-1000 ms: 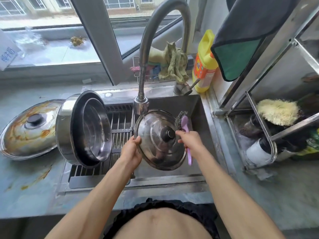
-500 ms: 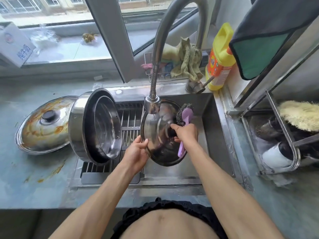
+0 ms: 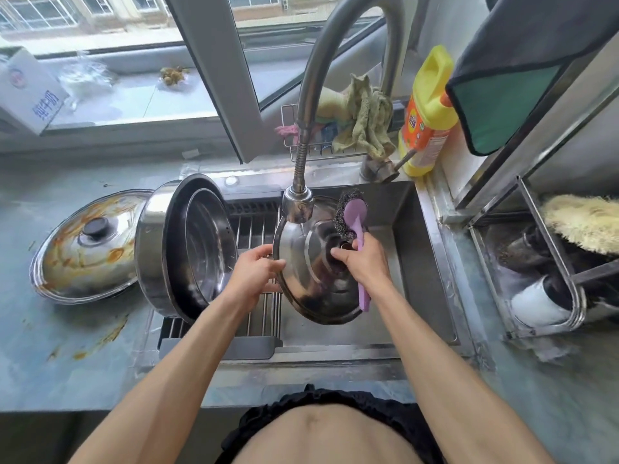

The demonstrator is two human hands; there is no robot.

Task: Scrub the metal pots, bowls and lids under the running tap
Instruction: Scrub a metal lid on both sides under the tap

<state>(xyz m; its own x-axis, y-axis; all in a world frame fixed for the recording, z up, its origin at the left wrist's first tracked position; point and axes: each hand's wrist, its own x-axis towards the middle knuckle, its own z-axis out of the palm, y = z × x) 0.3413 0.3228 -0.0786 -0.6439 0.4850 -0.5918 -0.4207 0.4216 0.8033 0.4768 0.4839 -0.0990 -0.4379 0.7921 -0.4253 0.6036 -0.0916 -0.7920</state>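
Note:
A round steel lid (image 3: 311,283) with a dark knob stands tilted over the sink (image 3: 422,262), right under the tap head (image 3: 297,204), from which a thin stream of water falls. My left hand (image 3: 256,267) grips the lid's left rim. My right hand (image 3: 363,259) holds a purple-handled steel-wool scrubber (image 3: 351,212), its wire pad against the lid's upper right, fingers near the knob. A steel pot with a bowl nested inside (image 3: 187,246) lies on its side on the drying rack. A greasy, sauce-stained lid (image 3: 87,246) rests on the counter at left.
A yellow detergent bottle (image 3: 427,112) and a rag in a wire caddy (image 3: 363,118) stand behind the sink. A metal rack (image 3: 549,262) at right holds a yellow brush and cups. A dark towel hangs above it. Sauce stains mark the left counter.
The lid has turned more upright under the tap. My right hand slid onto the knob area with the scrubber head raised to the lid's upper edge. The camera view shifted left.

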